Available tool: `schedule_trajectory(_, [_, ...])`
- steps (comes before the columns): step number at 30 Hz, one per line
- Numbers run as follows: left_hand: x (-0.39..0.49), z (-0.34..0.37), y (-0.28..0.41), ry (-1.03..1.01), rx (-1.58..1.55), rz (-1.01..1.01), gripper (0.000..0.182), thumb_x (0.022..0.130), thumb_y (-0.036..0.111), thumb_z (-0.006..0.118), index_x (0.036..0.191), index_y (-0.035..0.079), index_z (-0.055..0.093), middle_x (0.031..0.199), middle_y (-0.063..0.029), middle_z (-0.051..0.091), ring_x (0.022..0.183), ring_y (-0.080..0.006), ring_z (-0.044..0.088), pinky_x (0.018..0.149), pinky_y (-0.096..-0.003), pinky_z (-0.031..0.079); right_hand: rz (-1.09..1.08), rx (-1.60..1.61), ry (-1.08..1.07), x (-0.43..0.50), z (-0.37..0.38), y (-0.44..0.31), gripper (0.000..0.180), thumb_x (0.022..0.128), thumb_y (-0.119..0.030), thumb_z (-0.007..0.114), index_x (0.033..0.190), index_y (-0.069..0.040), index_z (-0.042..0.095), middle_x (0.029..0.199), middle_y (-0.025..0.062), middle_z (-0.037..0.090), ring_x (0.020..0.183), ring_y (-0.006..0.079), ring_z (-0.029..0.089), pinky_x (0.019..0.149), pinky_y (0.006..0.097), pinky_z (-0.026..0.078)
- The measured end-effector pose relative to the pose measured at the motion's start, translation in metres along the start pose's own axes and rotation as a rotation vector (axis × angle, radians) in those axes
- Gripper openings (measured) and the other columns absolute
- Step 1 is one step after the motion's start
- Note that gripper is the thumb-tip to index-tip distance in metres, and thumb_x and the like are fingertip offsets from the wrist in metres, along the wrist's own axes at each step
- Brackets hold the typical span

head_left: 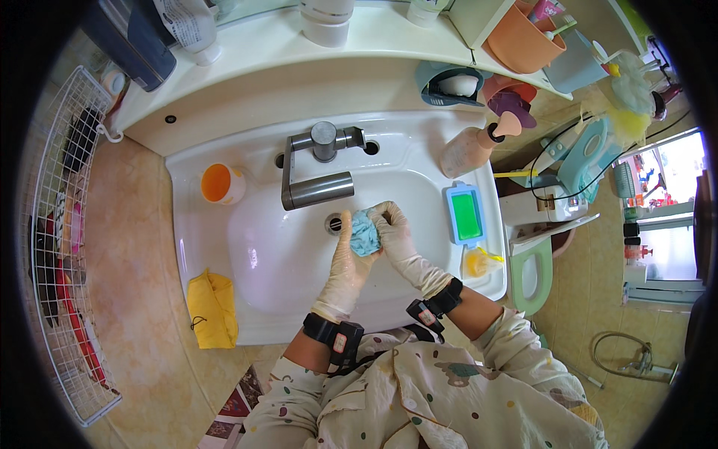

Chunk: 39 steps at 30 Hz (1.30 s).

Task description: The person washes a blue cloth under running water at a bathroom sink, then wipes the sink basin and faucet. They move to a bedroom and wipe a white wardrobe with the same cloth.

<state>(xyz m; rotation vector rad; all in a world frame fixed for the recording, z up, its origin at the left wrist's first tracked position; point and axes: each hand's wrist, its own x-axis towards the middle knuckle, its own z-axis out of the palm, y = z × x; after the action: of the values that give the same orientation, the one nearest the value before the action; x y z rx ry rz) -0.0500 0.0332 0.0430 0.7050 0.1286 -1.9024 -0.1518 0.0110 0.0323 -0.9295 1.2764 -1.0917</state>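
Note:
Both my hands, in pale thin gloves, are over the basin of a white ceramic sink [269, 280]. My left hand [349, 261] cups a crumpled light blue cloth [364, 234] from the left and below, its thumb pointing up along the cloth. At the cloth's upper right, the bent fingers of my right hand [394, 227] grip its edge. Just left of the cloth lies the metal drain [335, 224], partly hidden by my left thumb. A grey metal faucet [320, 191] reaches over the basin above my hands. Whether it runs cannot be told.
On the left rim stand an orange-lined white cup [223, 184] and a folded yellow cloth [213, 311]. A pump bottle [465, 152], a blue dish with a green block [465, 213] and a small yellow item in clear wrap [481, 262] line the right rim. A shelf [258, 42] spans the back.

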Motion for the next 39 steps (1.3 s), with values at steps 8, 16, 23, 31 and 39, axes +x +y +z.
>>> schedule_trajectory(8, [0.023, -0.027, 0.001, 0.204, 0.05, 0.176, 0.017, 0.081, 0.024, 0.061, 0.089, 0.01, 0.055, 0.082, 0.0012, 0.056, 0.079, -0.0121, 0.054, 0.071, -0.0267, 0.045, -0.15, -0.131, 0.055, -0.005, 0.003, -0.012, 0.004, 0.085, -0.009, 0.053, 0.086, -0.005, 0.051, 0.07, 0.0, 0.05, 0.065, 0.0074, 0.047, 0.06, 0.0228, 0.042])
schedule_trajectory(16, [0.028, -0.028, -0.015, 0.123, -0.068, 0.254, 0.018, 0.086, 0.023, 0.052, 0.096, 0.008, 0.055, 0.083, -0.0021, 0.056, 0.076, -0.0131, 0.054, 0.069, -0.0252, 0.046, -0.265, -0.697, 0.01, -0.023, 0.026, -0.019, 0.026, 0.077, -0.026, 0.065, 0.09, -0.005, 0.056, 0.063, 0.0097, 0.055, 0.053, 0.0162, 0.052, 0.051, 0.03, 0.044])
schedule_trajectory(23, [0.019, -0.029, -0.015, 0.164, 0.009, 0.092, 0.029, 0.085, 0.033, 0.052, 0.103, 0.009, 0.052, 0.09, -0.0012, 0.056, 0.084, -0.0154, 0.055, 0.076, -0.0273, 0.045, -0.105, -0.628, 0.031, -0.009, 0.019, -0.015, 0.026, 0.076, -0.026, 0.065, 0.081, -0.001, 0.058, 0.057, 0.0116, 0.055, 0.047, 0.0188, 0.051, 0.049, 0.0314, 0.043])
schedule_trajectory(31, [0.02, -0.015, -0.015, 0.241, 0.025, 0.094, 0.018, 0.086, 0.029, 0.053, 0.078, 0.013, 0.053, 0.066, 0.0032, 0.051, 0.058, -0.0102, 0.048, 0.053, -0.0248, 0.04, -0.168, -0.59, 0.088, -0.002, 0.025, -0.022, 0.029, 0.075, -0.029, 0.065, 0.079, -0.001, 0.059, 0.06, 0.0147, 0.056, 0.05, 0.0216, 0.051, 0.051, 0.0318, 0.044])
schedule_trajectory(39, [0.026, -0.046, 0.006, -0.416, -0.265, -0.112, 0.018, 0.085, 0.029, 0.052, 0.086, 0.012, 0.055, 0.079, 0.0008, 0.057, 0.073, -0.0132, 0.055, 0.066, -0.0273, 0.047, -0.487, -0.613, -0.062, -0.033, 0.032, -0.006, 0.027, 0.075, -0.028, 0.066, 0.079, -0.002, 0.059, 0.062, 0.0162, 0.056, 0.051, 0.0236, 0.051, 0.052, 0.0316, 0.044])
